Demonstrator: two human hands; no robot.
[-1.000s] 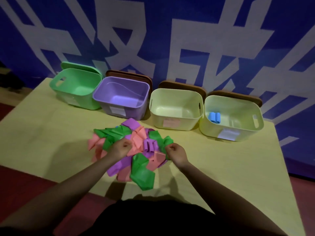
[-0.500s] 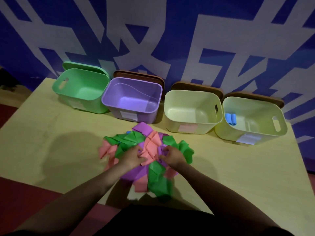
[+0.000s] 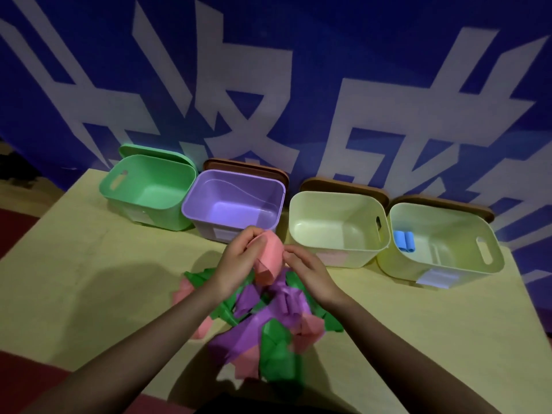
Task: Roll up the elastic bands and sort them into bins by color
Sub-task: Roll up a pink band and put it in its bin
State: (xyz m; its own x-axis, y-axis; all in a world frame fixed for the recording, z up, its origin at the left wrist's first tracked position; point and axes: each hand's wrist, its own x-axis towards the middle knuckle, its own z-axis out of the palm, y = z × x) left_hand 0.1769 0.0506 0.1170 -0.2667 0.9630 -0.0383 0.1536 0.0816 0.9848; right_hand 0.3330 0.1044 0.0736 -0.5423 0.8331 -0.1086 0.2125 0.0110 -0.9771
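green bin [image 3: 149, 192] and purple bin [image 3: 236, 201] stand at the far left of the table [image 3: 74, 264], both seemingly bare inside. in front of the purple bin, the left hand [image 3: 239, 261] is curled round the top of a pink band [image 3: 268, 258], thumb and fingers pinching it. the band is held above the pile [image 3: 268, 318], long axis running near to far and tilted, its lower end hanging toward the pile. the right hand [image 3: 307, 270] pinches the band's right edge with its fingertips. so the band lies between both hands, equally near. rightward: cream bin [image 3: 337, 225], then a last bin [image 3: 442, 243] holding blue rolls [image 3: 403, 241].
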